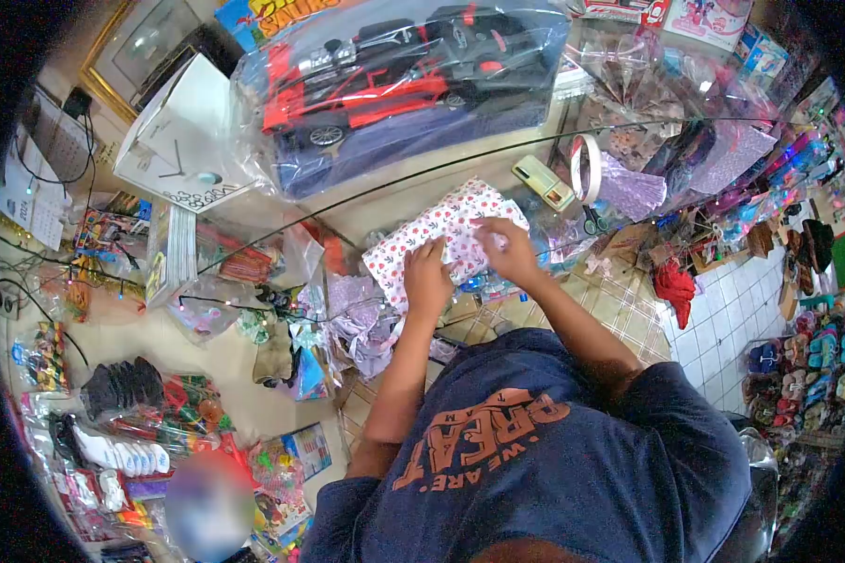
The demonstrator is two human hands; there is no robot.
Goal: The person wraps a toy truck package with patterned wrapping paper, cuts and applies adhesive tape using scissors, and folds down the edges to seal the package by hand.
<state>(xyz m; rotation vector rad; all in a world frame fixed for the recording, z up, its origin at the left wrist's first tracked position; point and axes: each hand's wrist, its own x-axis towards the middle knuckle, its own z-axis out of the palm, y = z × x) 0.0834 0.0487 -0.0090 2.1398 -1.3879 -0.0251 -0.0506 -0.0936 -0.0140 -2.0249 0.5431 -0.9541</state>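
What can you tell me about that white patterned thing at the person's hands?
The patterned sheet looks like paper, white with small red motifs and dark leafy ones. It lies slanted, its surface slightly creased; whether it is folded around something, I can't tell. The left hand rests on it, while the right hand is at its right part, fingers bent. A phone-like object lies just beyond its right end.

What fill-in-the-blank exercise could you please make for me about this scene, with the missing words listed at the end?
The left hand rests on patterned paper whose background is ____.
The packaged toy car is black and ____.
Small letters on the dark blue shirt read "WE ____".

Missing words, in order: white; red; ARE.
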